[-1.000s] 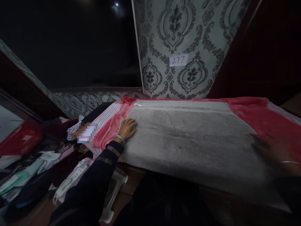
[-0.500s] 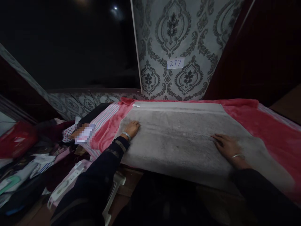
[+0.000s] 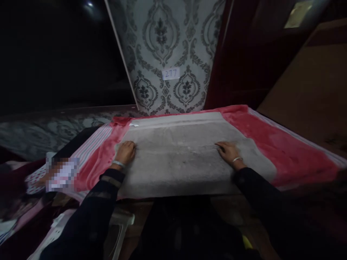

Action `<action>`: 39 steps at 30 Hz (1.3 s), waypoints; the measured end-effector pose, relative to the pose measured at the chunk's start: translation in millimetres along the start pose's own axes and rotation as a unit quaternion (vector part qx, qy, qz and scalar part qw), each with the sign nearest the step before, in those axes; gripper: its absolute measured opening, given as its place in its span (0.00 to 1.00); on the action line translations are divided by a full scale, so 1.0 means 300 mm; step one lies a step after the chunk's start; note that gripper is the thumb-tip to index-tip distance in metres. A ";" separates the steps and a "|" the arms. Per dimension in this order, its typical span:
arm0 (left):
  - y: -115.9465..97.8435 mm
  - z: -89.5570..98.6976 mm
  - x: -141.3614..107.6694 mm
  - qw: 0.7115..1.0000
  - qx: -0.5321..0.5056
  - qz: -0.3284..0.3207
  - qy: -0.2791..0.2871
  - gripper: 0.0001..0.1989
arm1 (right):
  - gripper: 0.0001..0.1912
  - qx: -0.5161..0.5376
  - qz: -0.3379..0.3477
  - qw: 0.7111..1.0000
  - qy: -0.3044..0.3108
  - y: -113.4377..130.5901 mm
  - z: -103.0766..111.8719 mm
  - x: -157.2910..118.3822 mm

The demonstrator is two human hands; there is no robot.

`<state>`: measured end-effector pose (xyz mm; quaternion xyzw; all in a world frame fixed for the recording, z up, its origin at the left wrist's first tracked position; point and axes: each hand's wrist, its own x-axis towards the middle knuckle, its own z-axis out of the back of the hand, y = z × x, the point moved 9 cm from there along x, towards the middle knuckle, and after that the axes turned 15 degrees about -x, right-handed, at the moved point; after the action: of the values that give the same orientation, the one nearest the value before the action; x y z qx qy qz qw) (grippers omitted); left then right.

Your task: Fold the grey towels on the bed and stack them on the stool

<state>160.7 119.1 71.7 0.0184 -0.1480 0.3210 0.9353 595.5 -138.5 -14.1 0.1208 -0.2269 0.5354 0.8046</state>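
A grey cloth [image 3: 173,162] lies spread over a pink blanket [image 3: 295,159], and its near side hangs over the front edge. My left hand [image 3: 126,153] is at the cloth's left side, with its fingers curled together on the fabric. Towards the right of the cloth, my right hand [image 3: 227,152] pinches the fabric between thumb and fingers. A faint crease runs across the cloth between both hands. The fingertips are partly blurred. A small white tag [image 3: 133,125] shows at the cloth's far left corner.
Behind stands a patterned wall with a paper label [image 3: 171,73] reading 277. A large dark screen [image 3: 54,54] is at the left. Clothes and a white power strip [image 3: 54,233] lie at lower left, near a pale plastic stool [image 3: 121,220].
The view has turned to the right, so the cloth and both hands appear further left. Both hands remain on the grey cloth at about the same spots.
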 end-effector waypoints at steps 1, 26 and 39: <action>0.008 0.011 0.000 1.000 -0.002 -0.002 -0.007 0.12 | 0.20 -0.004 -0.001 1.000 0.011 0.000 0.007 0.003; 0.074 -0.014 -0.028 0.999 0.015 0.028 -0.022 0.17 | 0.18 -0.158 -0.016 0.985 0.063 -0.157 0.133 0.002; 0.104 -0.016 -0.101 0.997 0.011 0.082 0.008 0.13 | 0.16 -0.097 -0.008 0.993 0.066 -0.169 0.082 -0.028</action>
<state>120.3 126.4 56.6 0.0138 -0.1378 0.3982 0.9068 633.3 -176.2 5.5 0.0078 -0.2230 0.5113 0.8300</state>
